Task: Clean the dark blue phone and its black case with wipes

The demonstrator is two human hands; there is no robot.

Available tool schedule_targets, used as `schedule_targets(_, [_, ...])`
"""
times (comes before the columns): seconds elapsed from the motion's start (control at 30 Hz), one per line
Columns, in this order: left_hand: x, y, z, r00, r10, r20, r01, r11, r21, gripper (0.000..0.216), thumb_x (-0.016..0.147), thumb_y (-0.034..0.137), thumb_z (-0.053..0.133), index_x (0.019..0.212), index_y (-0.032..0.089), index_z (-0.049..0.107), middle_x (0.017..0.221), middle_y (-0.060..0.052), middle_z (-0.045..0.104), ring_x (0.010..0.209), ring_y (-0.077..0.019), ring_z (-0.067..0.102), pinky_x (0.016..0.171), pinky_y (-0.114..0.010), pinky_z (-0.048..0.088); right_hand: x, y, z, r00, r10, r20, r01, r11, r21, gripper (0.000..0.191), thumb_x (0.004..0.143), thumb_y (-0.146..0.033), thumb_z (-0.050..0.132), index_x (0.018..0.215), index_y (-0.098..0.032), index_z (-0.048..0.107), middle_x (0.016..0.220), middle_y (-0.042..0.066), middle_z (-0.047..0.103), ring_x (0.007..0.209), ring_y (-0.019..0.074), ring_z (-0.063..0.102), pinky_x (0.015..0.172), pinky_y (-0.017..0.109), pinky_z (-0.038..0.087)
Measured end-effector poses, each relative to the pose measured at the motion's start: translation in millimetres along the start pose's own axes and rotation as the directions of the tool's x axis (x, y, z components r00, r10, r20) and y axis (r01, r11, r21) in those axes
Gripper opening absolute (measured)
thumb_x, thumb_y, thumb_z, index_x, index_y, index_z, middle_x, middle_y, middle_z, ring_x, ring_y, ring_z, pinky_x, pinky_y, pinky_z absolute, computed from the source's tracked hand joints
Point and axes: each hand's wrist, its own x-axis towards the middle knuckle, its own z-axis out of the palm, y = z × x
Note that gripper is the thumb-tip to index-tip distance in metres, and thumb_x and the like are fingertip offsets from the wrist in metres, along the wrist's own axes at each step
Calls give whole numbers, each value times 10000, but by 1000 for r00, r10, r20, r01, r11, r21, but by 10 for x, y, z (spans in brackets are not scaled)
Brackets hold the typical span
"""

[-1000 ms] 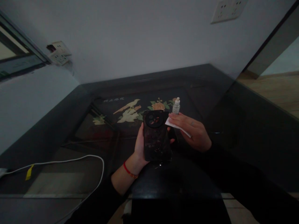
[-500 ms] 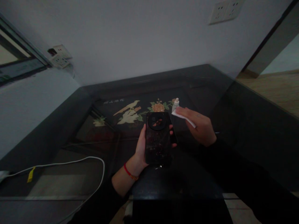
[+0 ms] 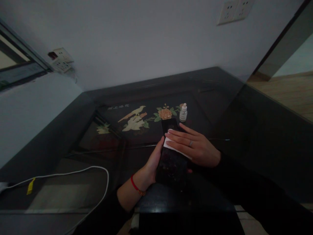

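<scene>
A black smartphone [image 3: 171, 168] with a glossy back is gripped by my left hand [image 3: 153, 163], its thumb along the left edge. Most of the fingers on that hand are hidden behind the phone. My right hand [image 3: 195, 143], wearing a ring, presses a folded white wipe [image 3: 168, 143] flat against the upper part of the phone's back. The camera area is partly covered by the wipe and fingers. Just beyond the right fingertips, a small clear dropper bottle [image 3: 183, 113] with a white top stands upright on the table.
The dark glossy table [image 3: 207, 101] bears a bird-and-flower picture [image 3: 137, 120]. A white cable [image 3: 73, 170] with a yellow tag [image 3: 30, 186] curves across its left side. Wall sockets [image 3: 61, 60] are at the left, and another pair [image 3: 233, 12] is at the upper right.
My right hand has moved left and down with the wipe, onto the phone's back. The phone has tilted and shifted slightly right. The bottle now shows fully.
</scene>
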Motion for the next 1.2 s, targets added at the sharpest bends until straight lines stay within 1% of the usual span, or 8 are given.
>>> schedule_targets(0.17, [20,-7,-51,995,4,102,-2,1000,-23,758,916,657,160,1147,114,635,991,-176,717,874,-291,681,826,-514,480,-37,70,12,971,213,-108,-221,973,-70,359,944,-100,434,1275,-134,568,1327,152,595,1287,238,516,1075,496,427])
schedule_targets(0.33, [18,17,-53,999,-10,33,13,996,-85,694,906,664,261,1064,118,659,911,-140,731,844,-272,685,855,-508,477,-21,15,34,1000,0,2,0,1000,-31,354,963,-153,436,1299,-148,545,1341,103,594,1330,220,464,1118,474,385])
schedule_targets(0.5, [-4,54,-48,991,94,91,-85,991,-101,714,928,637,183,1138,135,645,1073,-159,706,923,-282,674,851,-518,481,-47,59,24,974,203,-97,-210,975,-71,380,952,-99,408,1305,-136,542,1334,154,589,1298,227,504,1078,497,422])
schedule_targets(0.67, [4,55,-78,995,74,64,-63,985,-158,662,919,633,256,1028,147,692,914,-114,724,870,-259,674,933,-515,446,-36,19,24,1000,-20,-10,20,1000,-9,366,959,-156,430,1307,-140,542,1338,116,594,1325,229,471,1117,503,372])
schedule_targets(0.83, [-19,75,-56,987,129,99,-114,983,-144,685,928,628,216,1146,146,651,1035,-135,708,938,-262,663,965,-528,420,-56,53,22,969,210,-128,-218,974,-58,406,931,-69,428,1309,-165,541,1328,137,597,1295,224,507,1072,483,436])
schedule_targets(1.0, [15,85,-90,994,101,38,-94,983,-161,644,914,632,283,1024,137,679,829,-103,714,919,-278,663,994,-547,390,-38,17,23,1000,-8,-1,8,1000,-12,362,960,-144,422,1300,-141,544,1352,117,580,1337,226,453,1102,475,407])
schedule_targets(1.13, [13,89,-82,980,172,97,-158,978,-138,690,922,634,220,1226,144,599,1064,-151,696,957,-283,655,990,-586,374,-64,64,13,977,182,-111,-191,978,-82,413,924,-53,426,1302,-170,545,1340,131,588,1311,216,488,1081,460,435])
schedule_targets(1.2, [2,97,-79,981,175,88,-161,976,-147,684,929,623,208,1284,157,561,1073,-142,694,955,-276,656,993,-580,376,-71,66,11,979,165,-117,-174,982,-67,410,922,-57,437,1305,-157,544,1329,139,596,1307,222,492,1070,455,449])
